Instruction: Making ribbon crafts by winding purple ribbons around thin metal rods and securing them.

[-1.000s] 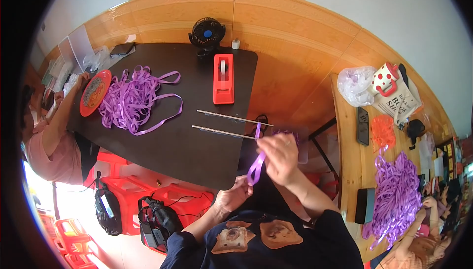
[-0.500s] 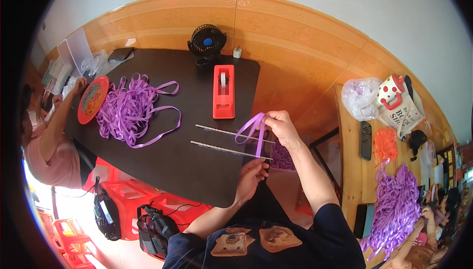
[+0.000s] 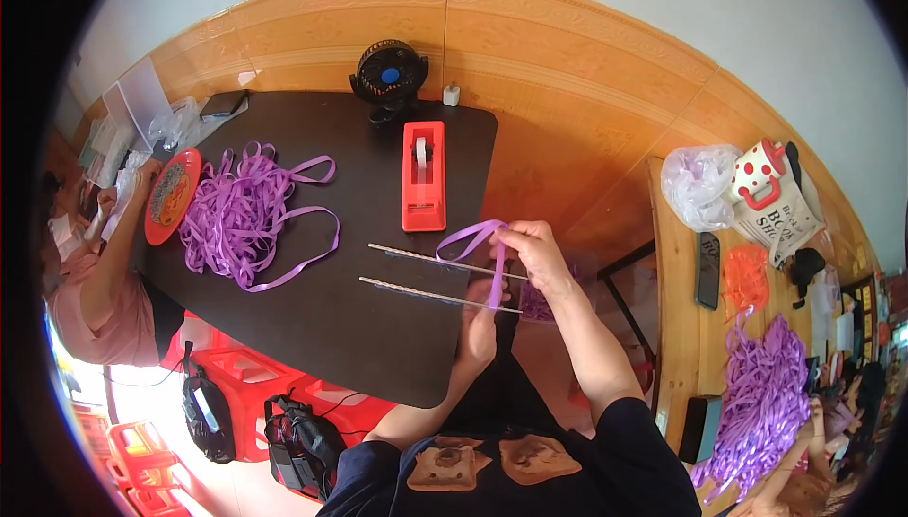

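Observation:
My right hand (image 3: 532,250) pinches a loop of purple ribbon (image 3: 463,236) between thumb and fingers, above the right ends of two thin metal rods. The rods, a far one (image 3: 402,253) and a near one (image 3: 397,288), lie roughly parallel and jut past the right edge of the dark table (image 3: 312,328). From the pinch the ribbon hangs down across both rods. My left hand (image 3: 479,320) is below the near rod at the table edge, its fingers reaching up behind rod and ribbon; they are partly hidden, so their grip does not show.
A red tape dispenser (image 3: 423,210), a black fan (image 3: 389,75) and a purple ribbon heap (image 3: 236,219) stand on the table. At left, another person's arm (image 3: 123,233) is beside a red plate (image 3: 157,231). More ribbon (image 3: 761,403) covers a wooden bench (image 3: 676,347) at right.
My left hand has moved up and under the near rod, its fingers now behind the ribbon. My right hand, still pinching the ribbon, has shifted slightly left and down.

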The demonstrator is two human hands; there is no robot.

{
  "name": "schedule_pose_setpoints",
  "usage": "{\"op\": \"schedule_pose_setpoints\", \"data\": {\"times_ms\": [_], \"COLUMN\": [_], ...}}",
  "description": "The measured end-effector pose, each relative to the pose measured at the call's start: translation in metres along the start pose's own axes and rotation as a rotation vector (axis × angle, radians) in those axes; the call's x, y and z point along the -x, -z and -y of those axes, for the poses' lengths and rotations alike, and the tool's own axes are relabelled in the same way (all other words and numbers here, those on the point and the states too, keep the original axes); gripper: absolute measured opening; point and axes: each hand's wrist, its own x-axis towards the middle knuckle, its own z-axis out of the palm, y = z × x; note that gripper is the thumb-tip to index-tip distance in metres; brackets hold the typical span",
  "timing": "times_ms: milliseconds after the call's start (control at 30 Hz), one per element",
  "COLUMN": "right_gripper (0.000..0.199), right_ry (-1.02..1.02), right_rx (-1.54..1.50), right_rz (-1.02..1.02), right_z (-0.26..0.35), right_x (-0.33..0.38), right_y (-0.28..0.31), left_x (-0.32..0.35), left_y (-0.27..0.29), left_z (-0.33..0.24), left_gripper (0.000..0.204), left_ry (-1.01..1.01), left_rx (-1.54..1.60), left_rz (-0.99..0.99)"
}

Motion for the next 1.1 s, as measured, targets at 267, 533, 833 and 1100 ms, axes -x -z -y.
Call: {"op": "schedule_pose_setpoints", "data": {"times_ms": [267, 533, 833, 1100], "right_gripper": [0.019, 0.017, 0.022, 0.014], "right_ry": [0.07, -0.176, -0.396, 0.014], "right_rx": [0.07, -0.033, 0.281, 0.215], "right_rz": [0.003, 0.133, 0.017, -0.319], "right_z": [0.004, -0.05, -0.081, -0.11], "right_x": [-0.003, 0.003, 0.06, 0.13], "right_y": [0.0, 0.016, 0.011, 0.025], "left_x": [0.002, -0.015, -0.004, 0.044], "left_y": [0.001, -0.007, 0.0, 0.023], "left_z": [-0.001, 0.011, 0.009, 0.001], "left_gripper": [0.021, 0.025, 0.016, 0.017], "left_ry": [0.045, -0.177, -0.017, 0.126], "left_rx": [-0.022, -0.086, 0.048, 0.002], "left_rz": [-0.028, -0.111, -0.068, 0.068]}}
